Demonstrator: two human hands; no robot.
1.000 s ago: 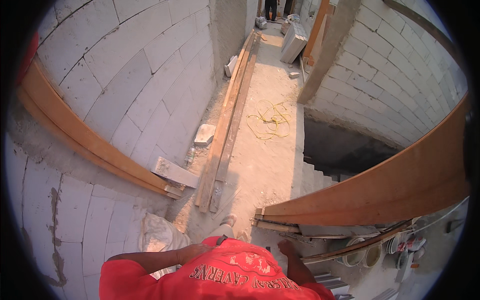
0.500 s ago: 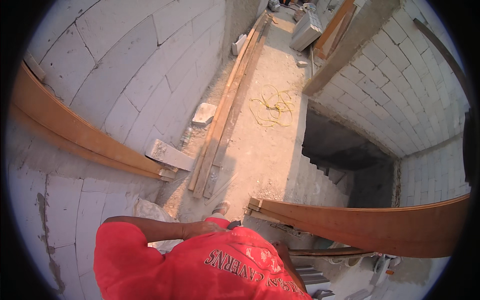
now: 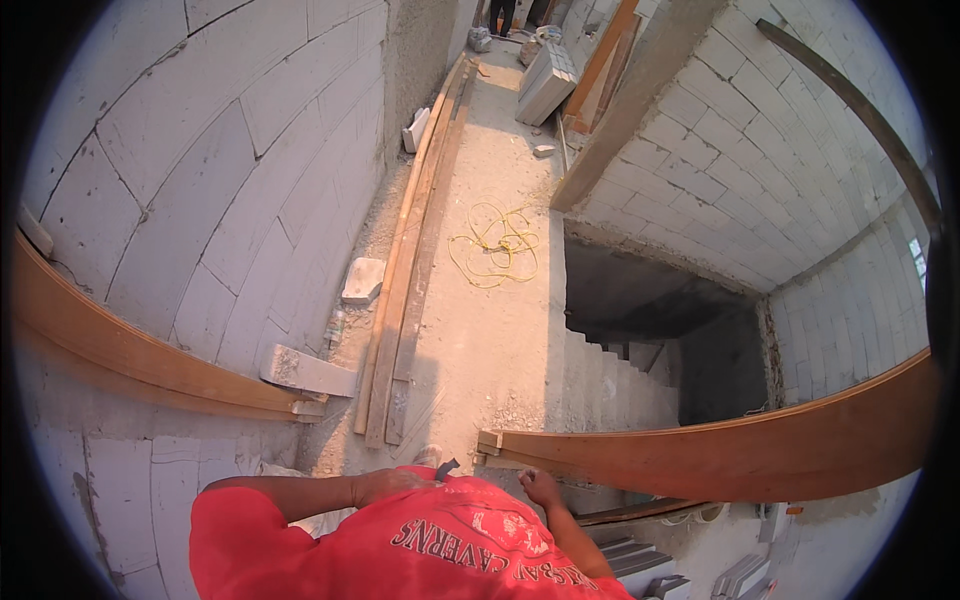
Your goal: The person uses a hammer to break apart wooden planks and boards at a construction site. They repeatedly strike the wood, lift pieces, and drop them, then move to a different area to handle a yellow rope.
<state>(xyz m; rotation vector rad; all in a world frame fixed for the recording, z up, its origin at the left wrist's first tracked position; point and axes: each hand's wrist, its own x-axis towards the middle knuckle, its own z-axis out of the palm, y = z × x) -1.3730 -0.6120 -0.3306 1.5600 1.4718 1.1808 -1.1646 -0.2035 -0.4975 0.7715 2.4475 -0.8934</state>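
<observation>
My left hand (image 3: 392, 484) is at the front of my red shirt (image 3: 330, 545), near the waist. Its fingers are mostly hidden by the cloth. Just beyond them a short dark strap-like piece (image 3: 447, 468) sticks up; whether the hand touches it I cannot tell. To the right of the shirt front, my right hand (image 3: 541, 488) is raised with its fingers curled in. Anything inside that curl is too small to make out. The end of an orange-brown wooden door frame (image 3: 700, 460) lies just beyond this hand.
Long wooden planks (image 3: 405, 270) lie along the left block wall (image 3: 230, 180). White blocks (image 3: 364, 280) sit beside them. A tangled yellow cord (image 3: 495, 245) lies on the dusty floor. Right of it, concrete steps (image 3: 600, 385) descend into a dark opening. A person (image 3: 502, 14) stands far ahead.
My right hand has come out from beside the shirt and up into view. My left hand stays near the waist. The view has shifted, and a person's dark-clothed legs now show far ahead.
</observation>
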